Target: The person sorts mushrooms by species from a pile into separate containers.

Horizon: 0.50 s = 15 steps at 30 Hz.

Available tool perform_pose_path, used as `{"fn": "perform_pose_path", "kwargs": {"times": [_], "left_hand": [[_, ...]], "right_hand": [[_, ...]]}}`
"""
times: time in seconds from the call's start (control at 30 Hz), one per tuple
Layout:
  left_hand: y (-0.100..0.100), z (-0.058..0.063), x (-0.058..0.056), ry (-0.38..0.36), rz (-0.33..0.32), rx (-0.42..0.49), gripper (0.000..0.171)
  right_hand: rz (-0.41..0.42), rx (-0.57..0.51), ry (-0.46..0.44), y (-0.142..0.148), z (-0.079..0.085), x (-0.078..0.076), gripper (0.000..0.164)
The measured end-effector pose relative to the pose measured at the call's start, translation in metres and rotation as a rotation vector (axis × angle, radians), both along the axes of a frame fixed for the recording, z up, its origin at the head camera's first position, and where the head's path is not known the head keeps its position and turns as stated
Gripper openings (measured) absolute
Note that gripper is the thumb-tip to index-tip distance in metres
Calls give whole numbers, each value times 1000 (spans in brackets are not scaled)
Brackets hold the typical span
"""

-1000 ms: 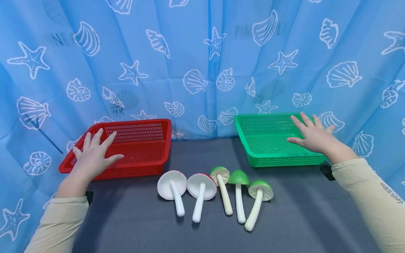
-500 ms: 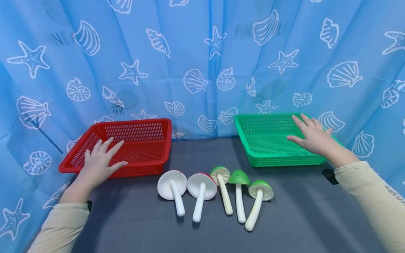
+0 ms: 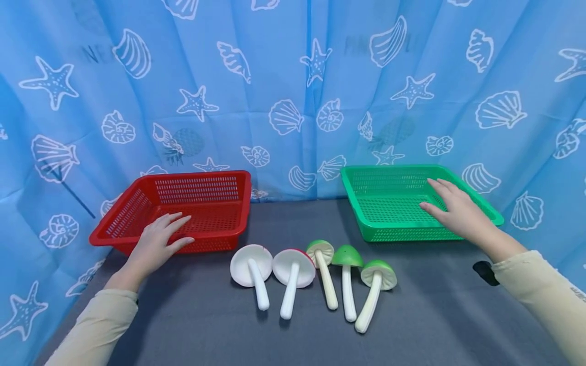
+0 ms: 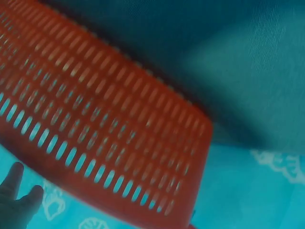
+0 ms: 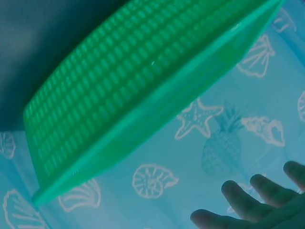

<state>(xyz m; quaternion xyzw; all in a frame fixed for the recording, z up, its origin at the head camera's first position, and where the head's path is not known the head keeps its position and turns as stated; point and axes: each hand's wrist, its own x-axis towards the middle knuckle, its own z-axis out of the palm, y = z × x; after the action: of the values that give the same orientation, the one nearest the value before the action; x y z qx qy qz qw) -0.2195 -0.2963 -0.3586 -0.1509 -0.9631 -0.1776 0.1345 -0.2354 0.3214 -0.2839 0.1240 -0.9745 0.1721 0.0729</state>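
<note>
My left hand [image 3: 155,245], fingers extended and holding nothing, hovers over the near rim of the red basket [image 3: 240,218]. Its fingertips also show at the lower left of the left wrist view, beyond the basket's slotted wall [image 4: 109,109]. On the other side, my right hand [image 3: 460,211] is spread over the right part of the green basket [image 3: 398,234], also holding nothing. Between the hands lie two red-capped toy mushrooms, the left one [image 3: 251,267] and the right one [image 3: 293,269], undersides showing. Beside them are three green-capped mushrooms: left [image 3: 324,269], middle [image 3: 348,279] and right [image 3: 375,290].
A grey cloth [image 3: 220,325] covers the table. Behind the baskets hangs a blue curtain [image 3: 284,61] printed with white shells and starfish. A black wrist band [image 3: 486,273] shows by the right cuff.
My left hand has come lower and to the right, from the basket's left side to its near rim. The right hand has dropped slightly. Baskets and mushrooms stay in place.
</note>
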Motion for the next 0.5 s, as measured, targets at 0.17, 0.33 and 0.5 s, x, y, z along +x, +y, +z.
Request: {"fn": "perform_pose_path", "kwargs": {"times": [0.17, 0.33, 0.5], "left_hand": [[-1, -11, -5, 2, 14, 32, 71], [-3, -19, -8, 17, 22, 66, 63], [-3, -23, -8, 26, 19, 71, 56]], "right_hand": [[1, -121, -17, -12, -5, 7, 72], [4, -192, -26, -28, -11, 17, 68], [31, -277, -77, -40, -18, 27, 65]]}}
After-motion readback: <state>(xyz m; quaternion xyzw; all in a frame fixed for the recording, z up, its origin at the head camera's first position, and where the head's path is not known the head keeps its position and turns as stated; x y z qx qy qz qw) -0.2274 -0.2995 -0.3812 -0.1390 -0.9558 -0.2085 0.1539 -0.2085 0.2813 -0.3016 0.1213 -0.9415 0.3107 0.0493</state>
